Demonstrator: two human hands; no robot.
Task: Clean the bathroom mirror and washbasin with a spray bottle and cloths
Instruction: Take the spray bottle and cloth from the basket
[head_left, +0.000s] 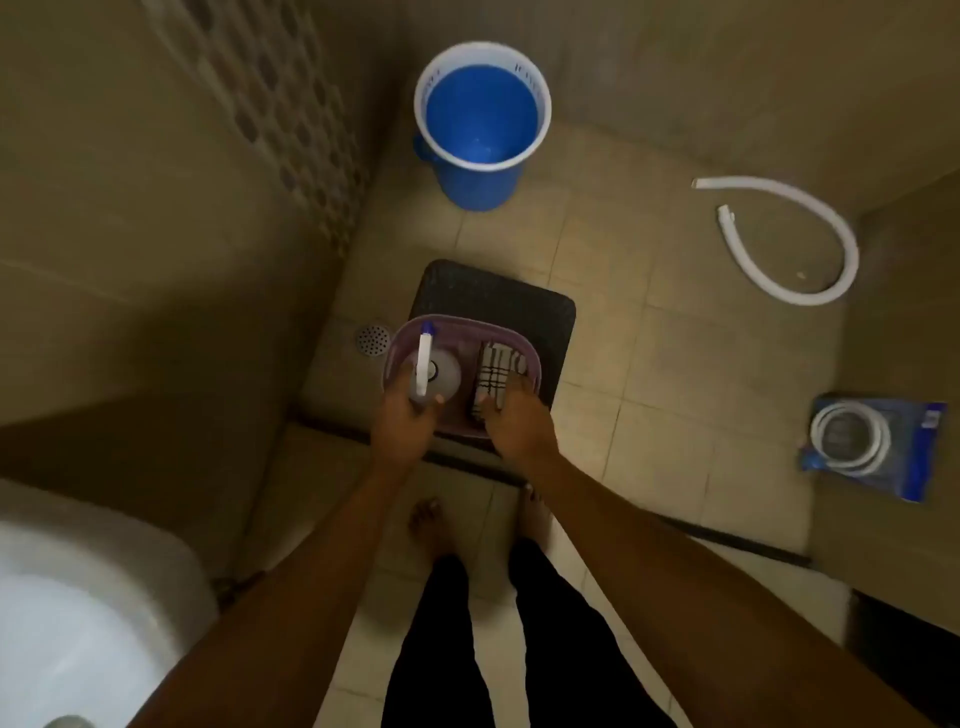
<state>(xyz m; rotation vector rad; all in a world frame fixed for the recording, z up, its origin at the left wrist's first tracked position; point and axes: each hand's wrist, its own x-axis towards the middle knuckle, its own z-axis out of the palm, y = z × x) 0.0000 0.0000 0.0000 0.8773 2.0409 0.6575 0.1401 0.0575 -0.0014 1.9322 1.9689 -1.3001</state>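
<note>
Item, frame centre: lilac basket (532, 364) on dark mat (498, 296), holding spray bottle (434, 371), light, rigid, likely slick, left hand (402, 421) grip closed round its neck; checked cloth (496, 376), soft, limp, right hand (511, 421) fingertips pinching its folded edge.

Bucket (480, 130): blue, white rim. Basket (519, 343): pale purple. Cloth (498, 371): white with dark check pattern. Spray bottle (431, 369): white, blue nozzle tip. Mat (519, 301): black. Hose (800, 244): white. Floor tiles (675, 364): beige.
</note>
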